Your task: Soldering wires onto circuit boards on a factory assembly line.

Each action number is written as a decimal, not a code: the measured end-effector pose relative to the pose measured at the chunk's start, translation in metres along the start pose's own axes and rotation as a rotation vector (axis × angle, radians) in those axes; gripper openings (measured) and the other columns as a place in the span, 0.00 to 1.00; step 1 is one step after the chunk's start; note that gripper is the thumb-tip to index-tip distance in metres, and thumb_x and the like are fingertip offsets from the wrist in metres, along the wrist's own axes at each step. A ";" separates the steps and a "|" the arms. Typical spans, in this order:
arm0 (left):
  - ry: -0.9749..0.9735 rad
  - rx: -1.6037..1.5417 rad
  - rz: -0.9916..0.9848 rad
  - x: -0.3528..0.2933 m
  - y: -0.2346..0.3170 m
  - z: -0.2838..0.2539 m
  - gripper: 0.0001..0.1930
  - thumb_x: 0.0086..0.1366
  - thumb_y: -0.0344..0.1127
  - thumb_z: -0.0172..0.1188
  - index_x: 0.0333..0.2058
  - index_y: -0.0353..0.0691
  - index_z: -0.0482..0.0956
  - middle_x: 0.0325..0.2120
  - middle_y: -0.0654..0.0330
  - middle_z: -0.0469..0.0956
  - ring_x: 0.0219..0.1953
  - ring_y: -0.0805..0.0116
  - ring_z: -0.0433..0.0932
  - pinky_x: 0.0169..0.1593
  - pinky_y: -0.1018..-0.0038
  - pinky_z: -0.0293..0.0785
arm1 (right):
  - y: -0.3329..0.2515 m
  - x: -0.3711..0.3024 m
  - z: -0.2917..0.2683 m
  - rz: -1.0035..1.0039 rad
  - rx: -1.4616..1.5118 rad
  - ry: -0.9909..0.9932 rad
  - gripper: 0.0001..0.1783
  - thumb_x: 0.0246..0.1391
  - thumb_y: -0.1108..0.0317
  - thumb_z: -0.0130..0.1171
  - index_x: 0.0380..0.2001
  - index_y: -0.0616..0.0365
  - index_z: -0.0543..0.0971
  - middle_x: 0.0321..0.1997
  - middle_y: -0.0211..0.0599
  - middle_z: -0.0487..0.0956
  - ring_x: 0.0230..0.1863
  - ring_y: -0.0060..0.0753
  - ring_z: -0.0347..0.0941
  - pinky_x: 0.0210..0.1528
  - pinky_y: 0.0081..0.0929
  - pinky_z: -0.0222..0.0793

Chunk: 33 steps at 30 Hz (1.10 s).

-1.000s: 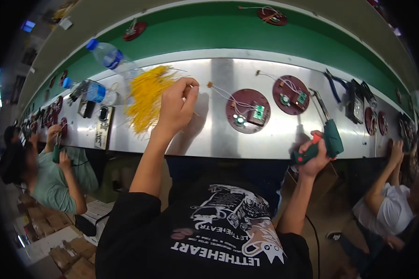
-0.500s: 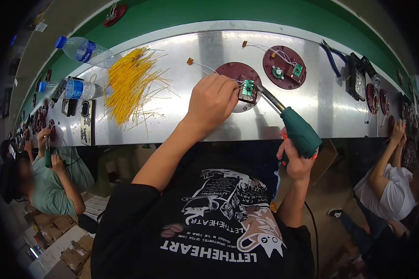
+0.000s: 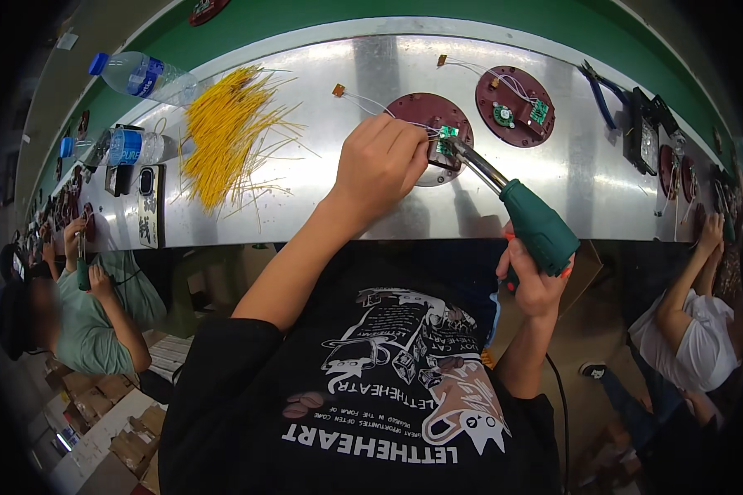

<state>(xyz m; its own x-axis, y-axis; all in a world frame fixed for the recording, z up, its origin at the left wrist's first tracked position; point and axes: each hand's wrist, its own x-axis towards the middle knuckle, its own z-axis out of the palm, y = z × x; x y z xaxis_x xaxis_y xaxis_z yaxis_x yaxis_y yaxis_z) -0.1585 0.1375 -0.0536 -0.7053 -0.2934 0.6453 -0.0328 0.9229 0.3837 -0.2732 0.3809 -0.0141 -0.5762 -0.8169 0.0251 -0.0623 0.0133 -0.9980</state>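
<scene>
My right hand (image 3: 537,276) grips a green pistol-shaped soldering iron (image 3: 541,227) by its handle. Its metal barrel slants up and left, and the tip meets a small green circuit board (image 3: 447,139). This board sits at a dark square housing on a round maroon disc (image 3: 425,107). Beside the board, my left hand (image 3: 380,161) is closed, thumb and fingertips together; what they pinch is hidden. Thin white wires pass behind this hand, linking the board area with a small brown tab (image 3: 338,90) on the metal bench (image 3: 338,58).
Farther right lies a second maroon disc (image 3: 516,107) with boards and wires. Blue-handled pliers (image 3: 601,95) and a black device (image 3: 644,132) lie beyond it. Leftward are a heap of yellow wires (image 3: 223,140), plastic bottles (image 3: 136,74) and a phone (image 3: 150,206). Co-workers sit on both sides.
The bench and its things sit slightly higher in the picture as the view shifts. Both hands keep their places at the disc, with the iron's tip still at the circuit board.
</scene>
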 end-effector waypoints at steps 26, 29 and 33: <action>0.007 0.026 0.024 -0.002 -0.004 0.002 0.06 0.52 0.27 0.64 0.30 0.38 0.77 0.26 0.59 0.76 0.31 0.58 0.74 0.36 0.64 0.72 | -0.008 -0.002 0.005 0.003 0.056 0.152 0.19 0.59 0.74 0.54 0.52 0.71 0.74 0.37 0.43 0.77 0.18 0.26 0.71 0.20 0.21 0.65; -0.004 0.026 0.011 -0.004 -0.003 0.005 0.07 0.52 0.27 0.65 0.30 0.38 0.77 0.27 0.59 0.76 0.31 0.58 0.74 0.36 0.64 0.72 | -0.013 -0.005 0.002 -0.025 0.034 0.182 0.20 0.59 0.73 0.54 0.53 0.71 0.73 0.37 0.44 0.77 0.18 0.26 0.71 0.20 0.20 0.65; -0.005 0.030 0.018 -0.004 -0.004 0.003 0.07 0.51 0.27 0.65 0.30 0.38 0.77 0.27 0.59 0.76 0.31 0.58 0.74 0.36 0.64 0.72 | -0.028 -0.010 0.002 -0.087 -0.007 0.214 0.21 0.58 0.73 0.53 0.53 0.73 0.73 0.38 0.45 0.78 0.17 0.26 0.70 0.20 0.20 0.64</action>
<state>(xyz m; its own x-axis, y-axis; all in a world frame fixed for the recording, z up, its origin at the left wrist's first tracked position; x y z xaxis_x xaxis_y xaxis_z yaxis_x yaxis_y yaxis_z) -0.1579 0.1362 -0.0597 -0.7094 -0.2759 0.6486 -0.0415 0.9350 0.3523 -0.2639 0.3879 0.0138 -0.7283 -0.6739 0.1239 -0.1248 -0.0472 -0.9911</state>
